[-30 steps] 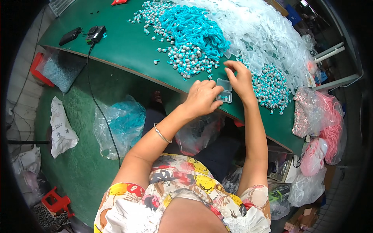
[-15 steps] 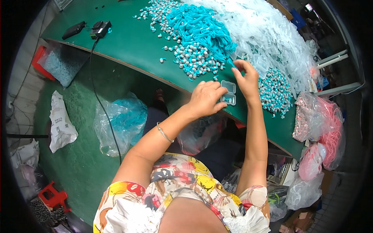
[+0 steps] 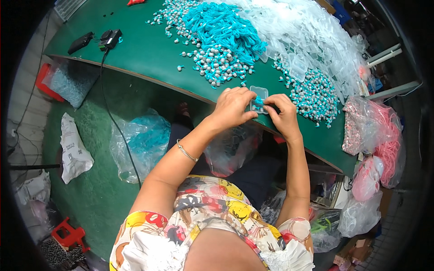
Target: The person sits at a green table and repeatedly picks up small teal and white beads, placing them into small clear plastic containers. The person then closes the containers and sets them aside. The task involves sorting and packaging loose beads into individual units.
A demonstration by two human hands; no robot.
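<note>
At the table's near edge, just left of the heap of small pieces, your hands meet over one clear box (image 3: 257,91), lid open. Left hand (image 3: 232,107): thumb and fingers curved about the box's left side; cannot tell whether they grip it or only steady it. Right hand (image 3: 285,115): thumb and forefinger drawn together at the box's right side, pinching a teal cord (image 3: 259,100) over the tray. Bracelet (image 3: 186,151) on your left forearm.

Beyond your left hand, grey-and-teal pieces (image 3: 219,67) lie loose; teal cords (image 3: 221,25) pile up behind them. Second heap of such pieces (image 3: 315,97) past your right hand. Empty boxes (image 3: 312,43) spread across the far right of the green table (image 3: 144,56).

Far left on the table: black device (image 3: 110,39), its cable (image 3: 110,106) hanging over the edge. Floor, left: clear bag with teal contents (image 3: 142,147), white sack (image 3: 73,149), red stool (image 3: 68,234). Right, by the table's end: bagged pink cords (image 3: 388,131).
</note>
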